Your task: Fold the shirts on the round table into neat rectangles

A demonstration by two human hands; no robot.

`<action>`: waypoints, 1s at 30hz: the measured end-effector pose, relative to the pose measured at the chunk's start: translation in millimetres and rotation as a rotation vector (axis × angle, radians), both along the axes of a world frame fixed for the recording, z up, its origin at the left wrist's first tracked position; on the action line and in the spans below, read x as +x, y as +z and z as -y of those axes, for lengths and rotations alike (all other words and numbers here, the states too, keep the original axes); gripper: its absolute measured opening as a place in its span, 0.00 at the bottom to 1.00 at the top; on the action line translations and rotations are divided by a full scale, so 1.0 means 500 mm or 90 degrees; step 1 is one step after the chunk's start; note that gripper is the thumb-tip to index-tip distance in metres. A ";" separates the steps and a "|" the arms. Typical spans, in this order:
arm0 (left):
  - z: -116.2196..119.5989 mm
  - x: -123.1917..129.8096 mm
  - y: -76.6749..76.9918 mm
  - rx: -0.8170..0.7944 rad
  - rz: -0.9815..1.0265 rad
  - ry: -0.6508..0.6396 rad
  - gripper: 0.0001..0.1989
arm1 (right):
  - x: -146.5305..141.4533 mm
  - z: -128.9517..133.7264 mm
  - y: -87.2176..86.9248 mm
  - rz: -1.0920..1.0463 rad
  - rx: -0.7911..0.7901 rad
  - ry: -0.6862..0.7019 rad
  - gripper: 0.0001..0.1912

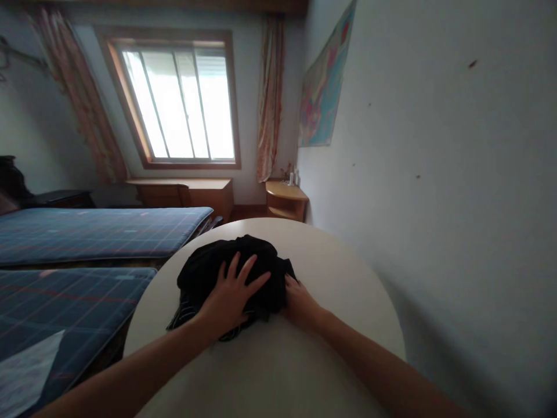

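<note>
- Your black cloth bundle [211, 261] lies crumpled on the round table [343, 261], left of its middle, closer to the left edge than to the right edge and well in from the edge nearest you
- Your left hand [227, 297] rests over the top of the bundle with the fingers fanned wide; it presses or steadies the cloth rather than clasping it, as far as you can see
- Your right hand [301, 302] is at the end of the bundle facing the table's right edge, fingers bent against the fabric; part of them is hidden, so you cannot tell whether they pinch a fold or merely touch it
- Striped fabric [185, 313], dark with thin pale lines, shows along the bundle's lower side, towards the table's left edge; you cannot tell whether it is lining or a second piece
- Expect the cloth to be light, soft and limp, with little risk of breaking; loose layers may slide over one another, and the smooth-looking surface may let the whole bundle skid
- Take hold at the end facing the right edge, gathering several layers between thumb and fingers, while a flat palm on top anchors the rest
</note>
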State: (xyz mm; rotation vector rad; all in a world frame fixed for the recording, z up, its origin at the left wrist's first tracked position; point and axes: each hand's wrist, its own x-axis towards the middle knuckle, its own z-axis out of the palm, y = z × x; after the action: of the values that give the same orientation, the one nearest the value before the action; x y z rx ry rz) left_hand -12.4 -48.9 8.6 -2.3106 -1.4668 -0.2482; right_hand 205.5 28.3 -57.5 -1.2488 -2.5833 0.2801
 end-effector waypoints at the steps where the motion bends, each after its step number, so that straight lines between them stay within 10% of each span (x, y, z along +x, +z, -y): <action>1: -0.023 -0.016 0.002 0.005 0.008 0.027 0.55 | -0.017 -0.023 0.012 0.011 -0.022 -0.019 0.45; 12: -0.155 -0.089 -0.026 0.079 0.157 0.139 0.43 | 0.056 -0.088 0.001 -0.084 -0.031 0.147 0.24; 30: -0.320 -0.168 -0.012 0.030 0.166 0.321 0.46 | 0.113 -0.081 -0.024 -0.212 0.000 0.020 0.14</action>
State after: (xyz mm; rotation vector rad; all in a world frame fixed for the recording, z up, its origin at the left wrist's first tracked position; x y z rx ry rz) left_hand -96.5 111.1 2.8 -1.8429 -2.0851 -0.4404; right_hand 262.1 68.9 -69.5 -1.0586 -2.3191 0.4518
